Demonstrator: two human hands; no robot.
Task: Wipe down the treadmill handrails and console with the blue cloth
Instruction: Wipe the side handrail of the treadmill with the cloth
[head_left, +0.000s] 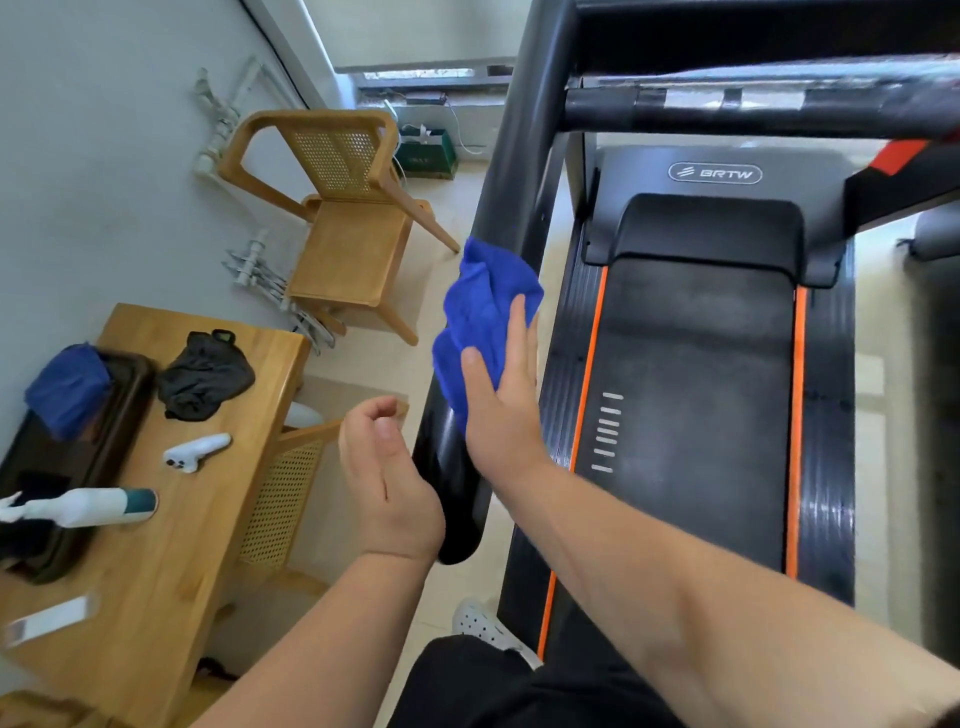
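Observation:
The black left handrail (511, 171) of the treadmill runs from the top centre down to its rounded end near my hands. A crumpled blue cloth (480, 312) lies on the rail halfway along it. My right hand (501, 400) presses flat on the cloth, fingers stretched over it and the rail. My left hand (387, 480) hovers just left of the rail's end, palm up, fingers loosely curled, holding nothing. The front crossbar (753, 106) spans the top; the console itself is out of frame.
A wooden table (171, 545) at left carries a dark tray (78, 467), a second blue cloth (70, 387), a white spray bottle (98, 506), a dark rag and a white controller. A wooden chair (343, 228) stands beyond it. The belt (691, 395) lies at right.

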